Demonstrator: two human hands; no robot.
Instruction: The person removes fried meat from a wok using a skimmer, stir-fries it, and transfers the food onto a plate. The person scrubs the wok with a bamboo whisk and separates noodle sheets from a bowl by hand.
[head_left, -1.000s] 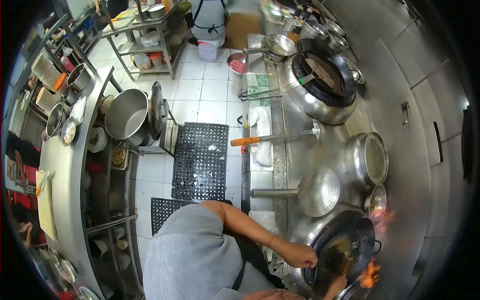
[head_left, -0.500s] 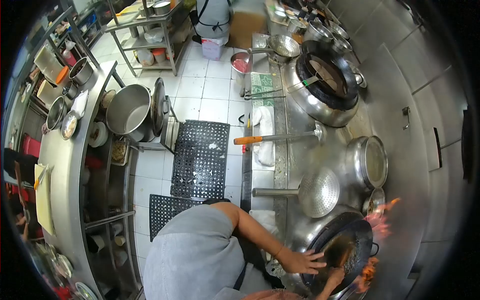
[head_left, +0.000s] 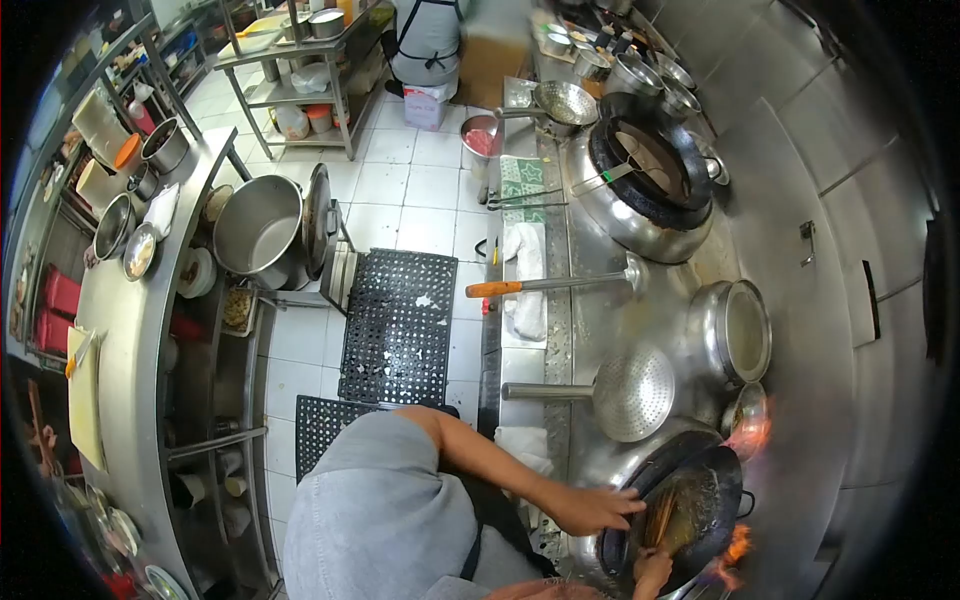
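Note:
My right hand (head_left: pixel 652 570) grips a bamboo wok brush (head_left: pixel 660 515), its long brown bristles resting inside a black wok (head_left: pixel 715 490) on the burner in front of me. Shallow liquid shows on the wok's inner surface. At the near left edge of the wok, my left hand (head_left: pixel 600 508) is held out with its fingers stretched and holds nothing; whether it touches the wok I cannot tell. Orange flames (head_left: pixel 735 550) rise beside the wok's far side.
A perforated strainer (head_left: pixel 634 395) lies left of the wok, and beyond it a ladle (head_left: pixel 555 283) with an orange handle. A metal pot (head_left: pixel 745 330) stands against the back. A second wok (head_left: pixel 650 165) sits on the other burner. Black mats (head_left: pixel 400 320) cover the floor.
The brush has swung, so its bristles now show plainly. My right hand has shifted slightly toward me and down the picture. My left hand's spread fingers have come closer together.

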